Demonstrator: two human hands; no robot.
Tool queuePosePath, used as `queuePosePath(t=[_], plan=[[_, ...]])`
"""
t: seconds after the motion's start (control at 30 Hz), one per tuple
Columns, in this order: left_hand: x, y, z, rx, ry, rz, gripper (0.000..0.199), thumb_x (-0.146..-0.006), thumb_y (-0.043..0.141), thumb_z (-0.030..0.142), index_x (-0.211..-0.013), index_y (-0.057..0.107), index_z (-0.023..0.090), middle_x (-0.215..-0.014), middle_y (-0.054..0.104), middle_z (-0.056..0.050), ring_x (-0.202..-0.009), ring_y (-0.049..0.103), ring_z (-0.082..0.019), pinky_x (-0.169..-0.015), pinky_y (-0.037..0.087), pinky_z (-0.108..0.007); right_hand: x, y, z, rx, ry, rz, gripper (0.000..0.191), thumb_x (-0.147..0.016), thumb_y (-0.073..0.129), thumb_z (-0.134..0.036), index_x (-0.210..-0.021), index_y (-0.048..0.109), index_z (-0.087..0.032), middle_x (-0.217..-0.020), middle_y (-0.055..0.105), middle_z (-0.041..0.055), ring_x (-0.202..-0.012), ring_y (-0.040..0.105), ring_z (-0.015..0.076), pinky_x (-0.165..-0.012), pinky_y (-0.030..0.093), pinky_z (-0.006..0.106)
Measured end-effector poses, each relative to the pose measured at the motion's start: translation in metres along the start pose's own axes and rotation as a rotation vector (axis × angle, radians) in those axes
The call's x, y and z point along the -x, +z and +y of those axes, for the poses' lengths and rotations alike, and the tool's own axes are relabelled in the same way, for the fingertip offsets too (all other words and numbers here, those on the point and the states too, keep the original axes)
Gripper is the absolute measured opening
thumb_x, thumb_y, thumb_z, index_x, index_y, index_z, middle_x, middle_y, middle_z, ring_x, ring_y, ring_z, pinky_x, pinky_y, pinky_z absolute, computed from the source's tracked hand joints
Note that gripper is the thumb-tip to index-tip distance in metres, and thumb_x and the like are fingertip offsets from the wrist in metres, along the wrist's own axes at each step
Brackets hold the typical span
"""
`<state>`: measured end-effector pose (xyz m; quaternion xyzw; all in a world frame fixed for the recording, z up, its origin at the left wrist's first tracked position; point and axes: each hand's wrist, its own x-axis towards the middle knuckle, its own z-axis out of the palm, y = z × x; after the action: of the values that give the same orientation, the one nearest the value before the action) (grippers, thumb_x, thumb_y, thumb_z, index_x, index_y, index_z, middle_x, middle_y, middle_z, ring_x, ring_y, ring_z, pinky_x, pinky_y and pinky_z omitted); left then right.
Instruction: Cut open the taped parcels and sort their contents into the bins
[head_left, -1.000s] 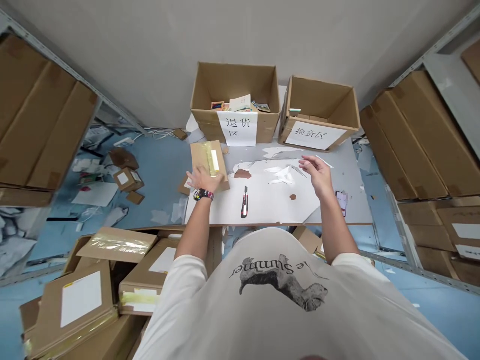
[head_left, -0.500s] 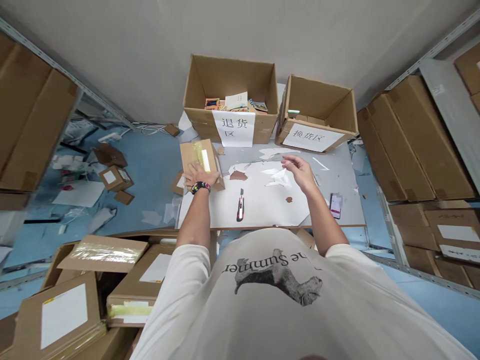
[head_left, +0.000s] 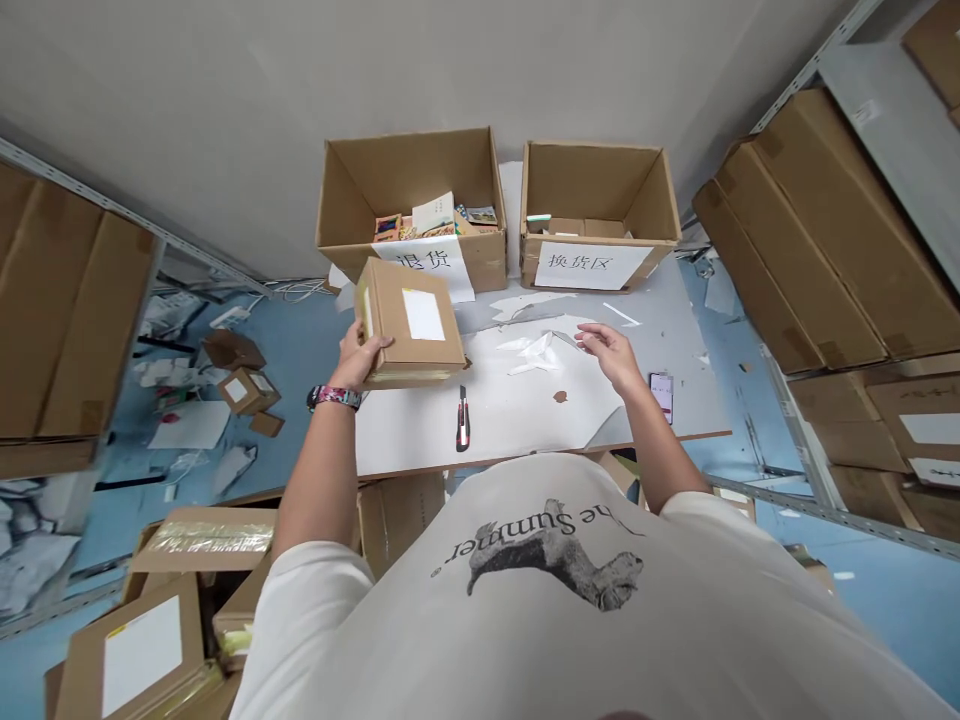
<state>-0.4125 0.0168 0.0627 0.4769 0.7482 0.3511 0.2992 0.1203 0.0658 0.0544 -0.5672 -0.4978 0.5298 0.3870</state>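
My left hand [head_left: 358,355] grips a brown cardboard box [head_left: 390,305] by its left side, thumb on the face with a white label. The box is tilted above the left part of the table and hides part of the bin behind it. Over the table's right half my right hand [head_left: 606,352] hangs with fingers loosely apart and nothing in it. Close to its fingertips lies a crumpled white scrap [head_left: 541,352]. A red and black utility knife [head_left: 463,420] rests on the white sheet [head_left: 510,430] below the box.
Two open cartons with paper signs stand at the back: the left carton [head_left: 491,265] holds books, the right carton [head_left: 667,215] smaller boxes. A phone [head_left: 661,397] lies at the table's right. Parcels [head_left: 142,650] are piled at lower left; shelves of cartons [head_left: 832,230] flank the right.
My left hand has gone from lying flat on the box to gripping its side, and the box is now lifted and turned. My right hand stays over the table's right half.
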Motion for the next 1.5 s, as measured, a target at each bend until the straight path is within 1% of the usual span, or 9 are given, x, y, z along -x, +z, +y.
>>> queuePosePath(t=[0.1,0.3,0.47,0.53,0.67,0.8,0.93,1.27,1.5], plan=[[0.018,0.029,0.03,0.064,-0.107,-0.006,0.103,-0.071,0.091,0.051,-0.163,0.061,0.015,-0.169,0.059,-0.021,-0.163,0.047,-0.052,-0.139,0.037,-0.072,0.002,-0.014,0.017,0.001,0.037,-0.011,0.052,-0.085,0.088,-0.065,-0.122,0.084,-0.028,-0.121,0.089,0.0101,-0.111,0.08,0.0293,-0.115,0.062,0.055],[0.072,0.123,0.082,-0.154,0.18,-0.305,0.131,-0.069,0.097,0.051,-0.185,0.044,0.025,-0.179,0.046,-0.017,-0.167,0.046,-0.05,-0.14,0.04,-0.062,-0.001,-0.036,0.059,0.033,0.115,-0.03,0.053,-0.085,0.086,-0.064,-0.124,0.084,-0.028,-0.124,0.087,0.0104,-0.112,0.079,0.0287,-0.11,0.064,0.051],[0.104,0.207,0.073,-0.507,0.617,-0.702,0.135,-0.056,0.108,0.04,-0.181,0.058,0.034,-0.182,0.051,-0.019,-0.17,0.029,-0.066,-0.139,0.023,-0.079,-0.001,-0.043,0.105,0.068,0.168,0.085,0.067,-0.091,0.078,-0.071,-0.144,0.081,-0.03,-0.148,0.08,0.012,-0.127,0.075,0.0307,-0.11,0.066,0.05],[0.107,0.227,0.058,-0.569,0.666,-0.723,0.132,-0.056,0.108,0.035,-0.179,0.06,0.035,-0.184,0.051,-0.018,-0.173,0.022,-0.068,-0.14,0.012,-0.083,0.005,-0.044,0.123,0.12,0.224,0.051,0.066,-0.094,0.077,-0.07,-0.145,0.082,-0.028,-0.15,0.08,0.0136,-0.13,0.074,0.0326,-0.116,0.063,0.054],[0.109,0.238,0.025,-0.372,0.526,-0.454,0.124,-0.075,0.103,0.06,-0.184,0.051,0.029,-0.196,0.034,-0.019,-0.18,0.02,-0.058,-0.145,0.016,-0.075,0.02,-0.042,0.147,0.172,0.286,-0.078,0.055,-0.096,0.083,-0.064,-0.138,0.087,-0.029,-0.145,0.084,0.0113,-0.138,0.075,0.035,-0.131,0.055,0.058],[0.124,0.238,-0.006,-0.005,0.068,-0.158,0.116,-0.092,0.091,0.065,-0.187,0.04,0.021,-0.188,0.046,-0.024,-0.173,0.046,-0.047,-0.142,0.037,-0.063,0.025,-0.032,0.156,0.105,0.247,-0.091,0.061,-0.097,0.084,-0.063,-0.151,0.083,-0.032,-0.156,0.08,0.0089,-0.143,0.074,0.0364,-0.131,0.055,0.056],[0.137,0.246,-0.023,0.213,-0.244,-0.249,0.078,-0.107,0.076,0.059,-0.177,0.056,0.03,-0.162,0.075,-0.016,-0.15,0.072,-0.038,-0.132,0.052,-0.056,0.019,-0.02,0.156,0.094,0.243,-0.096,0.063,-0.099,0.079,-0.059,-0.158,0.079,-0.036,-0.155,0.081,0.0041,-0.139,0.076,0.0363,-0.131,0.055,0.058],[0.133,0.252,-0.021,0.446,-0.033,-0.191,0.082,-0.1,0.077,0.037,-0.178,0.051,0.03,-0.18,0.061,-0.013,-0.163,0.061,-0.032,-0.136,0.05,-0.05,0.028,-0.029,0.171,-0.077,0.1,-0.027,0.071,-0.083,0.081,-0.048,-0.151,0.075,-0.031,-0.166,0.074,0.0077,-0.153,0.068,0.0352,-0.136,0.049,0.054],[0.17,0.261,-0.054,0.399,-0.387,-0.247,0.058,-0.111,0.057,0.056,-0.155,0.073,0.022,-0.145,0.08,-0.019,-0.137,0.077,-0.035,-0.116,0.063,-0.055,0.065,-0.039,0.197,0.065,0.344,0.143,0.059,-0.095,0.065,-0.075,-0.13,0.081,-0.03,-0.148,0.079,0.0109,-0.144,0.069,0.0384,-0.129,0.053,0.061]])
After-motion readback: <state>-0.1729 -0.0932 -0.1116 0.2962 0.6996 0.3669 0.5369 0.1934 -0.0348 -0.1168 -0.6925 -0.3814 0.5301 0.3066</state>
